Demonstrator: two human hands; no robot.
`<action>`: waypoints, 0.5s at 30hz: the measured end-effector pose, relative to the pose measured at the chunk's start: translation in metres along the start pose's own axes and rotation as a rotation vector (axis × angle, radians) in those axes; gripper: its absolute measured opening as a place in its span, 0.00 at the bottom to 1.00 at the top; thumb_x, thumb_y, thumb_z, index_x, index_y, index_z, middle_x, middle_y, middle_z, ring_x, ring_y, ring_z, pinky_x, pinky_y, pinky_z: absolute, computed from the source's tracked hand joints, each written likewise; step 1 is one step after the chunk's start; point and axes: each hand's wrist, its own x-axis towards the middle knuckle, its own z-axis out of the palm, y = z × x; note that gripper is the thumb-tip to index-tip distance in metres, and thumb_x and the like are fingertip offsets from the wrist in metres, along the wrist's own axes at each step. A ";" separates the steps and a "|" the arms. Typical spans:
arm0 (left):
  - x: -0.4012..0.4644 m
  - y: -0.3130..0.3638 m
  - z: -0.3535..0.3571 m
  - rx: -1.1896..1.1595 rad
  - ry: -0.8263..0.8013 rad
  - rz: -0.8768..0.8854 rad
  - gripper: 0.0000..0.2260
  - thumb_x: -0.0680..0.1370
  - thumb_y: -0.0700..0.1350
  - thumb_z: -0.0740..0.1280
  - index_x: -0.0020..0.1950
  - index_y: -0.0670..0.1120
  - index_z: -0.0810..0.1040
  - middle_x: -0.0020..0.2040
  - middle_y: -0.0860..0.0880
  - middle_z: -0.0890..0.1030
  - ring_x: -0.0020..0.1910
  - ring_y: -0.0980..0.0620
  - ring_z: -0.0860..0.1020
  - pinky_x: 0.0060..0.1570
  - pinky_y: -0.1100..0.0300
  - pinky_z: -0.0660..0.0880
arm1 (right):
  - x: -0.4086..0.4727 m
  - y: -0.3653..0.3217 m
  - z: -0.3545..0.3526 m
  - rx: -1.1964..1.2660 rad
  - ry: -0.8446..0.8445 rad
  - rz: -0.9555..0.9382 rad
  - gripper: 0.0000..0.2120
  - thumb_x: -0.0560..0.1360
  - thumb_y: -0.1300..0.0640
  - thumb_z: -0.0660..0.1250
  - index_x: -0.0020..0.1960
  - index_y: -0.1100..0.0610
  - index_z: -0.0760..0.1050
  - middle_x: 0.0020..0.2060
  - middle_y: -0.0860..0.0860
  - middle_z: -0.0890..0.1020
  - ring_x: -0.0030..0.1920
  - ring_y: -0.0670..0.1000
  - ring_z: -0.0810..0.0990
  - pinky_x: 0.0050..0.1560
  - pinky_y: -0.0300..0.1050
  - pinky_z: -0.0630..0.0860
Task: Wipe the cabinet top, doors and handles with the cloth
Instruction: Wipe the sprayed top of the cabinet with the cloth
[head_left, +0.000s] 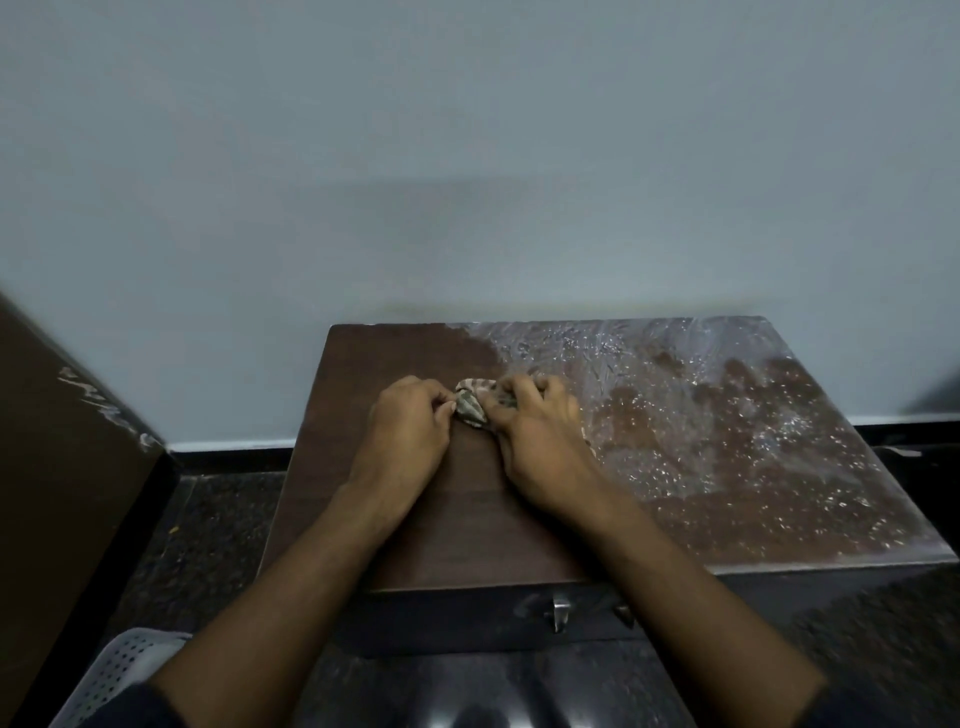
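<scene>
On the cabinet top (441, 519), both hands bunch the cloth (471, 405) — left hand (410, 431) pinching its edge, right hand (540, 441) curled over it. Best flatten it, then sweep overlapping strokes rightward — through the wet residue (727, 415).

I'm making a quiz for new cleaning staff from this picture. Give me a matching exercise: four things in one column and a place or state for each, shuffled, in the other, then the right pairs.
Things:
1. cloth
2. right side of the cabinet top
3. left side of the cabinet top
4. handles

Places or states:
A. dark and plain, with no white film
B. bunched up, held between the left hand and the right hand
C. on the cabinet's front, below the top's near edge
D. covered in white smears and specks

Pairs: 1-B, 2-D, 3-A, 4-C
</scene>
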 end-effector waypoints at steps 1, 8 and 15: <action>0.004 -0.002 0.001 0.010 -0.013 0.002 0.05 0.77 0.44 0.70 0.51 0.48 0.84 0.47 0.50 0.80 0.46 0.53 0.78 0.50 0.60 0.76 | -0.009 0.000 0.001 0.006 0.012 -0.020 0.18 0.82 0.54 0.58 0.72 0.48 0.71 0.65 0.51 0.69 0.61 0.59 0.65 0.59 0.53 0.66; 0.013 -0.006 0.002 0.041 -0.031 0.006 0.08 0.76 0.44 0.71 0.55 0.48 0.84 0.48 0.51 0.80 0.47 0.53 0.78 0.49 0.63 0.73 | 0.022 0.014 0.005 -0.039 -0.010 0.019 0.19 0.83 0.53 0.57 0.73 0.48 0.70 0.64 0.54 0.71 0.60 0.59 0.66 0.57 0.53 0.66; 0.008 -0.011 -0.002 0.012 0.027 0.002 0.08 0.77 0.41 0.70 0.55 0.47 0.84 0.48 0.51 0.80 0.48 0.53 0.79 0.49 0.65 0.72 | -0.008 -0.003 -0.001 0.022 -0.024 -0.045 0.18 0.82 0.53 0.58 0.70 0.46 0.72 0.61 0.53 0.71 0.56 0.57 0.67 0.54 0.53 0.72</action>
